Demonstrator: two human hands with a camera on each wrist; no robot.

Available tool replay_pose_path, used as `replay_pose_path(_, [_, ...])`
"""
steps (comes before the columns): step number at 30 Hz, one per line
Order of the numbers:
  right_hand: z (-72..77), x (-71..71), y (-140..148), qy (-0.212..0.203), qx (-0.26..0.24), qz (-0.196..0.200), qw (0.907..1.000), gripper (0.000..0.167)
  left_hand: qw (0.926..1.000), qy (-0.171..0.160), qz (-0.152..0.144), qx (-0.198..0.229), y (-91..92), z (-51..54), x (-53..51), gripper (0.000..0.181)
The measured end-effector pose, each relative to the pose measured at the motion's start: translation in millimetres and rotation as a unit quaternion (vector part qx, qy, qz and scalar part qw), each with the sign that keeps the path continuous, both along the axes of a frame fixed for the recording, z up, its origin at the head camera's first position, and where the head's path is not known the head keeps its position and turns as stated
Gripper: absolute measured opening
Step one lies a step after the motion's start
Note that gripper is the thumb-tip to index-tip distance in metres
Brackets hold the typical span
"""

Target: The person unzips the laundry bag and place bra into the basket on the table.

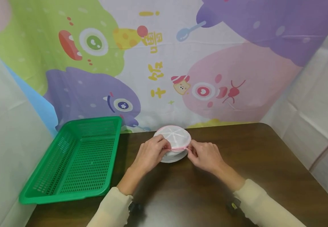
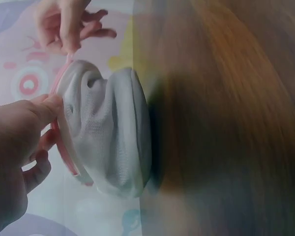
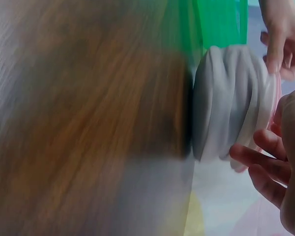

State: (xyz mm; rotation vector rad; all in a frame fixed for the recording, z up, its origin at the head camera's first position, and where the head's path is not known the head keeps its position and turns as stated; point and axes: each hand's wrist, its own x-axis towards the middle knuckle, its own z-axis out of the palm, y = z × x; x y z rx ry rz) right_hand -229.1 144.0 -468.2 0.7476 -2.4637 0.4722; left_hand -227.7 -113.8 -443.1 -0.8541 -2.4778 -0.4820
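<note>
Dark brown wood-look table (image 1: 237, 148) here, kinda shiny, with a green plastic basket (image 1: 59, 199) on it, and the white mesh bag (image 1: 176, 134) with a pink rim sits right of that basket, not touching it. The person's left hand (image 1: 150, 152) pinches the rim, while the right hand (image 1: 207, 155) has its fingertips closed on the zip, farther from the basket. Behind the basket there's a goofy cartoon-monster backdrop (image 1: 164, 60), plus a creased pale sheet (image 1: 5, 119) on its left.

soft glare on tbl (image 1: 169, 198), wrist pics r blurry
</note>
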Motion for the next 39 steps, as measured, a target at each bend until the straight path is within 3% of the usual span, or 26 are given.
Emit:
replay_pose_path(5, [1.4, -0.9, 2.5, -0.014, 0.002, 0.0, 0.9999, 0.015, 1.0, -0.004, 0.001, 0.004, -3.9, 0.6, -1.1, 0.015])
replay_pose_path(17, [6.8, 5.5, -9.3, 0.006, 0.002, 0.025, 0.9997, 0.013, 0.9999, 0.013, -0.006, -0.005, 2.7, -0.9, 2.2, 0.024])
replay_pose_path(24, [5.6, 7.4, -16.1, 0.024, 0.0, 0.034, 0.9991, 0.013, 0.9997, 0.017, -0.012, -0.016, 8.6, 1.0, 2.4, 0.021])
replay_pose_path(39, [4.6, 7.1, -20.0, 0.016, 0.002, 0.036, 0.9992, 0.015, 0.9989, 0.035, -0.017, -0.028, 10.0, -0.5, 1.9, 0.011])
